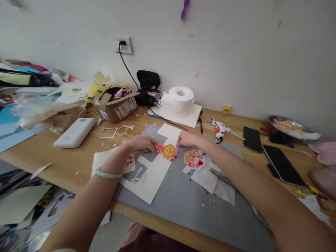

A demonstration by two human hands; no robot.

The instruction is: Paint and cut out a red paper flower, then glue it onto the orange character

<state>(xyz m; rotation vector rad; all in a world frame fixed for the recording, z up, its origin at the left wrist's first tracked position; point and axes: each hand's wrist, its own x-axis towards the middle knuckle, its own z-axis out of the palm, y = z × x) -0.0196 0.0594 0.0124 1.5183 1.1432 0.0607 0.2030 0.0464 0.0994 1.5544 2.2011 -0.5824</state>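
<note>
On white paper lies an orange paper cutout (169, 151) with a drawn smiling face and small red bits at its lower edge. A pink paper cutout (159, 147) touches its left side. My left hand (144, 143), a pale bangle on its wrist, pinches the pink cutout's edge. My right hand (186, 138) is closed in a pinch just above and right of the orange face; what its fingertips hold is too small to make out. A round flower-like cutout (194, 159) in orange, red and white lies below my right forearm. Scissors (220, 175) are partly hidden under that forearm.
A grey cutting mat (178, 203) bears cut sheets (151, 189). Behind stand a tissue roll (181, 99) and a cardboard box (118, 105). A glue gun (220, 128), phones (252, 139) and a metal bowl (273, 120) are right; a white power bank (76, 133) is left.
</note>
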